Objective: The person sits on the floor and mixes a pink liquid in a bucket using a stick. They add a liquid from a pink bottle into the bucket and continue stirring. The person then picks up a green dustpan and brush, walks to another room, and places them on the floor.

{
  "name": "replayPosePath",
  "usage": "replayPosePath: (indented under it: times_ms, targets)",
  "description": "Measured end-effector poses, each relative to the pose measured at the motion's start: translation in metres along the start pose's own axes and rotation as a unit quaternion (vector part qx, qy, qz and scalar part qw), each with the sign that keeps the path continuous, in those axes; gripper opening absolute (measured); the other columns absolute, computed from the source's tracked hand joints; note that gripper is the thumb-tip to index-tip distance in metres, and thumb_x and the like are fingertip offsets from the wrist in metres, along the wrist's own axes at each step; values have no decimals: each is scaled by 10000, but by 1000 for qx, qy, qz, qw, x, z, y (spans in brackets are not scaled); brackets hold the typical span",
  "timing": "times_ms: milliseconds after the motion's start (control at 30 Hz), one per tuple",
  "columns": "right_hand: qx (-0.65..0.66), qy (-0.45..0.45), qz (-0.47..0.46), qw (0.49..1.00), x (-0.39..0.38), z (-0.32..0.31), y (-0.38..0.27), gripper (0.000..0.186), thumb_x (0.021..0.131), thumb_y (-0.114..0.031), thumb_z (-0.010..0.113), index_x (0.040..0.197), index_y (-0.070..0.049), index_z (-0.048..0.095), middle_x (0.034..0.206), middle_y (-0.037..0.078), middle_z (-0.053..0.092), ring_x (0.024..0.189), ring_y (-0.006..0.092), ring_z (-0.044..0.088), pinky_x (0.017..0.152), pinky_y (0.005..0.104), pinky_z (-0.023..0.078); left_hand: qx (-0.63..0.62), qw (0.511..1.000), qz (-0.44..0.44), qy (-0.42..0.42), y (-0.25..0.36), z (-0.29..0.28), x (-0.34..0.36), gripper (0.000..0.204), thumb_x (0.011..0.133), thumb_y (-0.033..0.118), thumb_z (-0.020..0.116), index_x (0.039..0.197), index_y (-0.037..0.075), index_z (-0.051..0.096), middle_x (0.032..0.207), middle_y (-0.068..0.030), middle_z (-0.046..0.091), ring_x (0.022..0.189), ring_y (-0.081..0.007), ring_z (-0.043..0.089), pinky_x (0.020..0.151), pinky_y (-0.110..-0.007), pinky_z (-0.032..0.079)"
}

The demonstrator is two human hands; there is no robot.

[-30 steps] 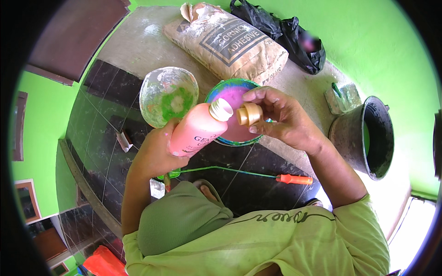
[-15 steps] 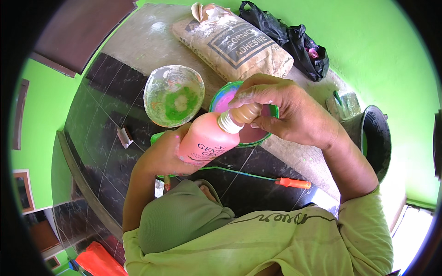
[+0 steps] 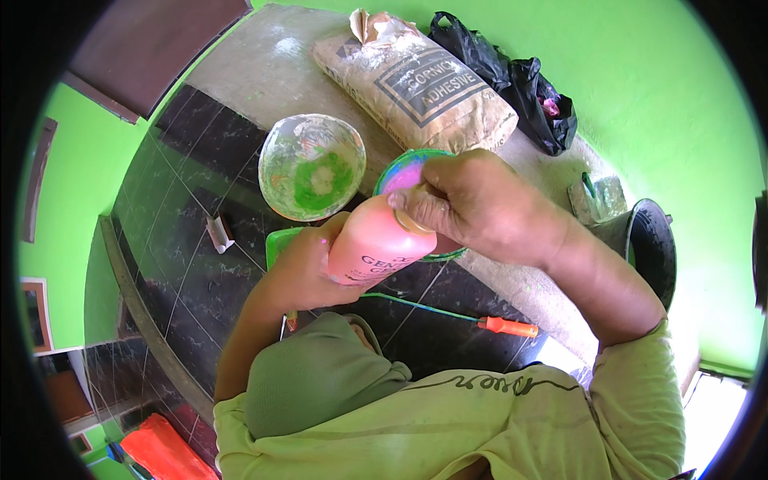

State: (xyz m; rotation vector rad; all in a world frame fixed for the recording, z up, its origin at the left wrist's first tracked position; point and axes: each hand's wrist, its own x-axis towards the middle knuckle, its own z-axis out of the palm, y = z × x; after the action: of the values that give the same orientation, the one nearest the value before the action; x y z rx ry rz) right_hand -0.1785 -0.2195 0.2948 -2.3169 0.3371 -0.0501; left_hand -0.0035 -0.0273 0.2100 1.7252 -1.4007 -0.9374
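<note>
My left hand grips a pink plastic bottle around its body and holds it tilted, neck up to the right. Over the bottle's neck, my right hand is closed on the gold cap, which is mostly hidden under my fingers. Just behind the bottle sits a small bowl with pink paint inside and a green-blue rim. To its left stands a larger bowl smeared with green and white paint.
A paper sack of powder lies at the back with a black plastic bag beside it. A black bucket stands at the right. An orange-handled tool lies on the dark tiled floor. Green walls surround.
The gold cap was held apart from the bottle's open neck; my right hand has brought it down onto the neck and now covers it.
</note>
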Motion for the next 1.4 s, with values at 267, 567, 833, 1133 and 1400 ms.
replayPosePath:
  times_ms: [267, 567, 833, 1133, 1400]
  targets:
    - [35, 35, -198, 979, 4, -8, 2, 340, 959, -320, 649, 1006, 16, 623, 797, 208, 677, 817, 408, 678, 744, 476, 540, 17, 998, 13, 62, -2, 1, 1, 614, 665, 107, 850, 1227, 27, 616, 1061, -179, 723, 977, -328, 717, 843, -402, 549]
    - [-193, 171, -197, 946, 6, 17, -8, 321, 874, -325, 728, 975, -43, 610, 871, 129, 638, 664, 320, 687, 582, 406, 556, -22, 996, 53, 65, -1, -2, -2, 644, 704, 138, 869, 1279, 33, 597, 1083, -159, 723, 962, -277, 717, 844, -387, 547]
    - [-251, 257, -228, 905, 30, 30, -21, 209, 893, -272, 669, 856, -75, 612, 690, 136, 621, 545, 325, 649, 495, 422, 525, 1, 993, 71, 98, -3, -1, -7, 573, 717, 182, 874, 1222, 64, 631, 1028, -141, 733, 910, -287, 720, 816, -390, 561]
    - [-249, 115, 32, 961, 104, 48, -63, 543, 1018, -455, 493, 980, 47, 698, 917, 264, 722, 948, 407, 720, 887, 490, 553, 286, 877, 16, 386, -47, -15, -25, 626, 681, 168, 794, 1248, 41, 559, 1001, -178, 706, 898, -406, 693, 784, -474, 561]
    - [-225, 185, -262, 920, 125, 80, -98, 403, 877, -399, 732, 756, -49, 575, 687, 141, 668, 646, 326, 693, 605, 438, 547, -59, 933, 51, 351, -73, -50, -51, 734, 722, 110, 872, 1369, 42, 533, 1176, -100, 707, 1056, -187, 698, 917, -331, 548]
